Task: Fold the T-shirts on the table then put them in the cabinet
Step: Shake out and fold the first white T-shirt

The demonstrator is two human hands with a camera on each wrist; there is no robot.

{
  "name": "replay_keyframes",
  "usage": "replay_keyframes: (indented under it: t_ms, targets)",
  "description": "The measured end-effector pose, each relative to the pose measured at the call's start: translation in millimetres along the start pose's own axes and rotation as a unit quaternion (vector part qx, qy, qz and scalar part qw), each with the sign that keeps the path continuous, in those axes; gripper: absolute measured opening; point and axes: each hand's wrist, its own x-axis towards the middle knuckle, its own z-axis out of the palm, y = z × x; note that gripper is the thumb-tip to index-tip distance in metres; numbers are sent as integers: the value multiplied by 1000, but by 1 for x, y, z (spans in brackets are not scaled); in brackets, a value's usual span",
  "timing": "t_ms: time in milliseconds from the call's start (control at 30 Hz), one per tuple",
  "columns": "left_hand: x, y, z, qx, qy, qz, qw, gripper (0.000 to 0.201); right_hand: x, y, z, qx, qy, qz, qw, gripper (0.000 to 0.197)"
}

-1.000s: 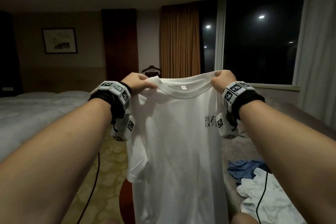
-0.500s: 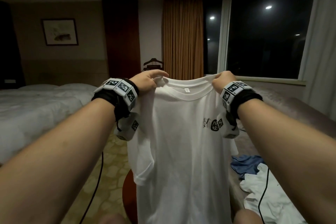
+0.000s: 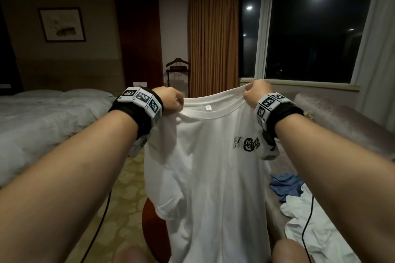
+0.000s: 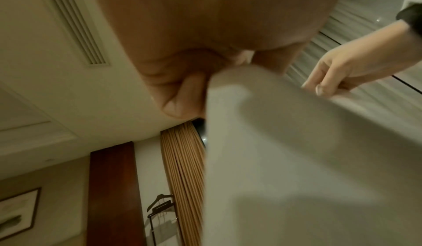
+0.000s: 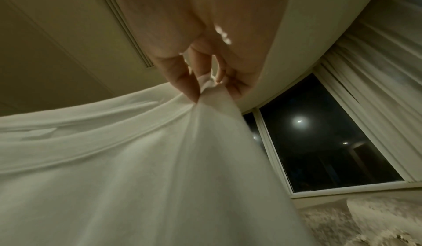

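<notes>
Dim bedroom: white T-shirt (image 3: 211, 177) hanging unfolded in the air, shoulders pinched by left hand (image 3: 170, 100) and right hand (image 3: 257, 92); more shirts (image 3: 316, 226) heaped, folding not yet begun.

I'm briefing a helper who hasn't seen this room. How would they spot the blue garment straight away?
Start at the big dark window and drop to the grey surface below it, to the right of the white T-shirt both hands hold up. The blue garment lies crumpled there beside a white garment, the only blue among white cloth.
</notes>
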Motion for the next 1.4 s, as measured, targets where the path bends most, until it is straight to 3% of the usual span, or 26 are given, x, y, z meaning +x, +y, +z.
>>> replay_keyframes:
  t_ms: [100,267,367,467,567,700,833,933,1067,1200,1400]
  targets:
    - [3,3,4,63,-30,-6,998,29,0,3,0,-34,-31,-12,999,26]
    - [10,-3,11,99,3,-6,995,10,-2,8,-1,-93,-47,-45,993,29]
    - [17,-10,14,72,1,-25,997,28,-4,13,-3,-154,-66,-55,984,27]
    - [19,-18,14,66,59,-40,995,39,-8,17,-10,-241,-82,-78,964,29]
    - [25,-24,18,14,117,-75,990,30,-14,15,-14,-272,-76,-84,956,25]
    - [34,-18,27,-147,151,-149,966,17,-11,10,-15,-235,-58,-69,968,17]
    - [36,-9,26,-286,197,-188,919,30,-2,13,-14,-36,-55,14,998,17]
    - [33,-5,21,-295,196,-142,924,28,1,19,-18,74,-61,60,994,14]
    - [28,-12,15,-288,176,-62,939,32,-4,31,-22,-46,-109,-2,993,19]
    - [25,-13,13,-308,171,-64,934,34,-16,28,-14,-143,-147,-61,977,16]
    - [28,-6,11,-325,152,-52,932,27,-25,17,3,-147,-209,-83,963,16]
